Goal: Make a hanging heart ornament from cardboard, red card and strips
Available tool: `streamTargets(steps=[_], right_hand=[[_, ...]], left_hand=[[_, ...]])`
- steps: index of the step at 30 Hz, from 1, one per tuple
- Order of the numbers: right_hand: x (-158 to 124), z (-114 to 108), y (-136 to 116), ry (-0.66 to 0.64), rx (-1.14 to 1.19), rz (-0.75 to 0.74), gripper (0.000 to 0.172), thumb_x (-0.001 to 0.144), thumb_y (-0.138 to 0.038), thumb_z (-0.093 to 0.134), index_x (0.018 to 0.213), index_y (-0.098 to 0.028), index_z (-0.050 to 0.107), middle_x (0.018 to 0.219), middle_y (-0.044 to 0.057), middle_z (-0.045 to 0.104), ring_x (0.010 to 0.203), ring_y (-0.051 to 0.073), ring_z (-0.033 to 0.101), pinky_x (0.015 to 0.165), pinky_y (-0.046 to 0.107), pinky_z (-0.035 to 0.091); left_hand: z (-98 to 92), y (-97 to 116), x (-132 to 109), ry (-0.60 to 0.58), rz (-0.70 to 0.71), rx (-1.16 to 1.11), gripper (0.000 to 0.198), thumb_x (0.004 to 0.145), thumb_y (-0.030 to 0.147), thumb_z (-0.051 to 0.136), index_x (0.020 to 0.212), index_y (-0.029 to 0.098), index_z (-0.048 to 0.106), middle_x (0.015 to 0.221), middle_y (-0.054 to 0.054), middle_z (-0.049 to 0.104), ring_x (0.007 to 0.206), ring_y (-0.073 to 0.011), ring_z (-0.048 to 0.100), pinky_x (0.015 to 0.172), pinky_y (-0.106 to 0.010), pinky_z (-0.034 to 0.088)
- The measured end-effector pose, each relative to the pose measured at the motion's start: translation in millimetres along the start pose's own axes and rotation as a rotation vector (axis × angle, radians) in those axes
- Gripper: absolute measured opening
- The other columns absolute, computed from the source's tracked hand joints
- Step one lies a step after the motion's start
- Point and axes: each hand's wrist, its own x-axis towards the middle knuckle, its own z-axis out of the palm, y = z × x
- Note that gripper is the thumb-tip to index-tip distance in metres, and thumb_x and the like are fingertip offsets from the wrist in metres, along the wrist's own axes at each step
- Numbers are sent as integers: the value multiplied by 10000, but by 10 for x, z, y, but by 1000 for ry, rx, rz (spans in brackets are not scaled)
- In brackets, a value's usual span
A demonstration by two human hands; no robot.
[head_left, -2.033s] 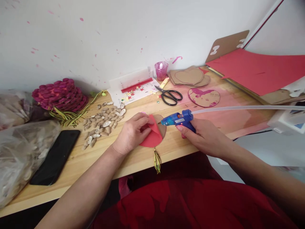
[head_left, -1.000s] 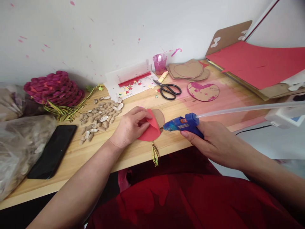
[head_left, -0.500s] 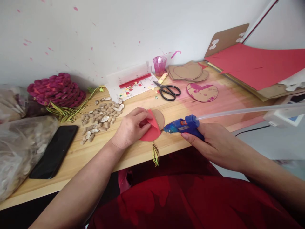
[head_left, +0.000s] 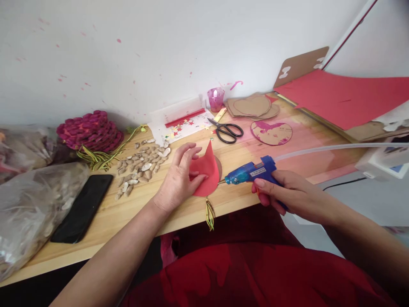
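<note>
My right hand (head_left: pixel 283 189) grips a blue hot glue gun (head_left: pixel 251 171). A clear glue stick (head_left: pixel 306 149) runs out of its back, and its nozzle points left at the edge of a piece of red paper (head_left: pixel 207 175). The paper is curled up to a point and lies over a brown cardboard piece (head_left: pixel 218 167), mostly hidden beneath it. My left hand (head_left: pixel 182 177) is at the paper's left side, its thumb touching the paper and its fingers spread apart. A yellow-green string tassel (head_left: pixel 209 214) hangs from the bottom edge.
Peanut shells (head_left: pixel 140 167), a black phone (head_left: pixel 83 209) and a plastic bag (head_left: pixel 41 209) lie left. Behind are a magenta shell-covered piece (head_left: pixel 91 131), scissors (head_left: pixel 227 130), a pink cup (head_left: pixel 216 99) and cardboard hearts (head_left: pixel 252 105). Red sheets (head_left: pixel 341 98) lie at right.
The left fingers have spread away from the red paper, whose top now stands up in a point. The glue gun has pulled slightly right. The whole view has shifted a little.
</note>
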Motion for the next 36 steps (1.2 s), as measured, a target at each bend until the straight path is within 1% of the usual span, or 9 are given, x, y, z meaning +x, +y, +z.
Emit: streamTargets(steps=[4, 6, 10, 16, 19, 22, 28, 33, 36], right_hand=[[41, 11, 143, -5, 274, -21, 509, 917, -694, 558, 854, -191, 614, 729, 24, 660, 443, 93, 505, 406, 239, 374], [73, 45, 174, 25, 354, 3, 516, 899, -700, 585, 845, -186, 596, 721, 14, 645, 435, 83, 496, 384, 224, 348], [137, 131, 156, 62, 483, -3, 511, 881, -701, 612, 882, -190, 588, 703, -9, 618, 421, 75, 483, 373, 214, 327], [293, 256, 56, 96, 640, -36, 452, 889, -651, 638, 912, -202, 584, 740, 5, 654, 473, 96, 545, 395, 212, 377], [432, 330, -17, 165, 733, -65, 429, 867, -618, 682, 884, -198, 596, 839, 56, 712, 665, 159, 678, 499, 231, 502], [572, 406, -73, 232, 830, -87, 385, 853, -562, 726, 965, -203, 647, 1004, 88, 754, 881, 222, 746, 635, 277, 595], [722, 474, -92, 257, 914, -89, 251, 927, -423, 698, 1090, -233, 692, 1049, 82, 784, 1010, 249, 764, 765, 329, 642], [751, 469, -83, 250, 952, -88, 212, 951, -389, 676, 1102, -241, 695, 1063, 74, 788, 1067, 251, 753, 853, 380, 646], [761, 482, -70, 252, 959, -99, 230, 944, -400, 687, 1115, -246, 695, 1056, 66, 787, 1081, 250, 749, 891, 401, 639]], left_hand=[[2, -70, -65, -50, 134, 153, 284, 941, 129, 638, 1220, 180, 649, 1290, -134, 652, 1182, -246, 667, 989, -448, 616], [22, -110, -87, -98, 211, 196, 296, 980, 166, 599, 1272, 160, 644, 1285, -145, 688, 1217, -257, 658, 1051, -490, 572], [75, -126, -72, -216, 286, 282, 432, 1024, 194, 514, 1448, 107, 521, 1451, -187, 602, 1381, -289, 547, 1138, -544, 486], [104, -45, 10, -368, 248, 374, 434, 1049, 183, 418, 1452, 66, 524, 1497, -181, 562, 1440, -283, 480, 1201, -518, 407], [88, -38, 10, -405, 206, 367, 462, 1064, 220, 391, 1488, 69, 491, 1544, -173, 513, 1467, -292, 442, 1218, -525, 378], [41, -32, -18, -458, 129, 317, 520, 1076, 312, 383, 1553, 106, 416, 1620, -135, 414, 1530, -308, 328, 1246, -533, 331], [-45, 31, -97, -549, 95, 215, 595, 1074, 434, 375, 1606, 171, 328, 1678, -76, 303, 1589, -317, 128, 1270, -561, 266], [-75, 93, -146, -556, 109, 166, 586, 1077, 404, 368, 1617, 187, 299, 1673, -81, 315, 1589, -313, 120, 1260, -567, 287], [-118, 140, -168, -563, 91, 137, 579, 1082, 375, 369, 1628, 214, 262, 1651, -72, 365, 1580, -279, 186, 1252, -525, 320]])
